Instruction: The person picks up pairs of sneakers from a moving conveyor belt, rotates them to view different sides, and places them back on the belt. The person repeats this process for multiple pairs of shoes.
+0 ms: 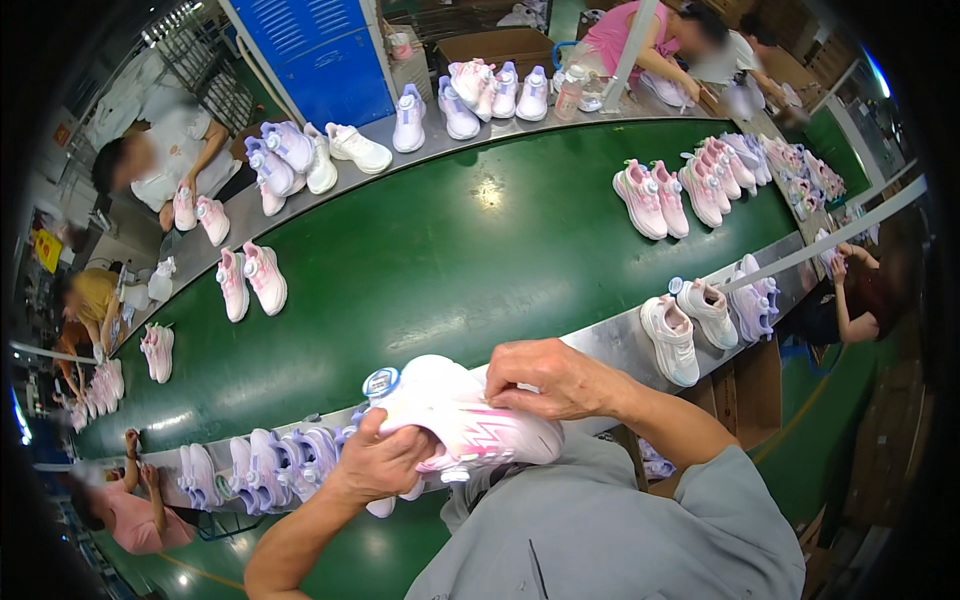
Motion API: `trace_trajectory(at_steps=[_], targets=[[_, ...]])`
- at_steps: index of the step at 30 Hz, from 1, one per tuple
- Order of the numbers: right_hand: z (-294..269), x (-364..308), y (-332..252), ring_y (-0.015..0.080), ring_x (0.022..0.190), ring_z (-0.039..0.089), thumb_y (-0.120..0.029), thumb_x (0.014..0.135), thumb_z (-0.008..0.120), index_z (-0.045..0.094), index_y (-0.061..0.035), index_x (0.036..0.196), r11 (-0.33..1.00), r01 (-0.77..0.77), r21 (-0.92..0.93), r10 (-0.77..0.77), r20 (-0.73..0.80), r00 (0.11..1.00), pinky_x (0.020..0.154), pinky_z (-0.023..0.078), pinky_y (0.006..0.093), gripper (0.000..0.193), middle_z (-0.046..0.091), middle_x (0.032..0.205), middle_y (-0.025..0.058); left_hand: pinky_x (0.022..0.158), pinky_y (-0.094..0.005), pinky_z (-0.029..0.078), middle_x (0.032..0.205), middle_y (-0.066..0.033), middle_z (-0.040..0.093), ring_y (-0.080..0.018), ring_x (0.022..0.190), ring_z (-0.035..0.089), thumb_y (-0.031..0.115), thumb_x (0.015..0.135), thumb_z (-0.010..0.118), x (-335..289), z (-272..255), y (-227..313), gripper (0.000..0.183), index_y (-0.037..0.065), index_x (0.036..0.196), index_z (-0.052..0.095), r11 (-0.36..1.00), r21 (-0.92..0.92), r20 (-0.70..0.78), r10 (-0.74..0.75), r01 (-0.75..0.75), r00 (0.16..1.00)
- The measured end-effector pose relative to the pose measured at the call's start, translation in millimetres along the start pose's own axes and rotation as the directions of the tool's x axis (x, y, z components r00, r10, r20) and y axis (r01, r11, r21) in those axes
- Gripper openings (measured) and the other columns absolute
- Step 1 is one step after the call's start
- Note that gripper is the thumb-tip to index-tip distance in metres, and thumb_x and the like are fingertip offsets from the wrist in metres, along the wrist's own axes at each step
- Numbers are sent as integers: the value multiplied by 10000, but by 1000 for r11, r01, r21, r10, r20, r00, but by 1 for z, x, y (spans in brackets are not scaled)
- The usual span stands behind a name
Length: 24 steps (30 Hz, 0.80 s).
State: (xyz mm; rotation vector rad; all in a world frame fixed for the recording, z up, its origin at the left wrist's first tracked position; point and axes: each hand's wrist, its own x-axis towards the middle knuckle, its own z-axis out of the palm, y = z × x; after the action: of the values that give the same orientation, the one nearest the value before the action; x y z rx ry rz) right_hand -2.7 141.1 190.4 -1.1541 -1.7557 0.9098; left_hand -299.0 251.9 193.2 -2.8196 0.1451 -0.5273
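In front of my body I hold a pair of children's sneakers close together. The nearer sneaker (505, 437) is white with pink zigzag stripes. Behind it shows a mostly white sneaker (437, 378), and a round blue-and-white tag (381, 382) sticks up beside it. My left hand (385, 452) is closed round the heel and ankle opening, thumb on top. My right hand (550, 378) is bent over the nearer sneaker's upper side, near the toe. Its fingertips are pinched together against the shoe; whatever lies between them is hidden.
A green conveyor belt (440, 260) with metal edges runs past me, carrying pink sneakers (253, 280) and a row (690, 185) at right. White sneakers (672, 340) stand on the near ledge; lilac ones (280, 465) line it at left. Co-workers sit around; a metal post (850, 230) slants at right.
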Motion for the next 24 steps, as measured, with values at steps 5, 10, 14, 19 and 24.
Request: trace_trajectory(at_steps=[5,10,14,19,24], targets=[[-17,-43,4,317,888,673,-64,935,716,688,-30,990,998,-55,-10,56,80,995,787,546,423,70,667,942,108,1042,-464,440,1019,88,736,-61,972,616,216,881,735,-8,-8,-7,120,136,947,794,998,-15,65,-54,55,996],[-14,-40,2,324,880,658,-65,939,709,677,-30,1003,998,-50,49,50,-2,999,776,533,433,80,649,955,117,990,-457,457,1027,47,751,-88,1014,640,184,878,724,-3,-6,-9,125,117,958,792,997,-66,26,-35,37,999],[2,-13,9,338,877,647,-64,952,695,659,-29,1012,998,59,6,-59,-61,996,769,520,440,78,637,948,127,922,-454,474,1021,-6,751,-159,1033,673,156,848,729,9,-4,-7,171,80,995,769,990,-133,25,-34,37,999],[-9,-31,10,340,876,645,-60,949,690,663,-37,1005,999,1,-43,-5,-78,997,779,525,434,66,632,946,128,931,-472,469,1084,-47,755,-202,1089,688,103,797,763,7,1,-10,256,51,1048,755,980,-140,35,-135,138,990],[0,-74,24,342,897,656,-60,944,696,679,-36,1012,987,-161,-17,159,-91,983,792,533,423,74,641,954,129,985,-485,469,1119,-50,745,-179,1129,673,157,866,730,2,17,-15,283,30,1117,759,977,-134,116,-148,163,982]])
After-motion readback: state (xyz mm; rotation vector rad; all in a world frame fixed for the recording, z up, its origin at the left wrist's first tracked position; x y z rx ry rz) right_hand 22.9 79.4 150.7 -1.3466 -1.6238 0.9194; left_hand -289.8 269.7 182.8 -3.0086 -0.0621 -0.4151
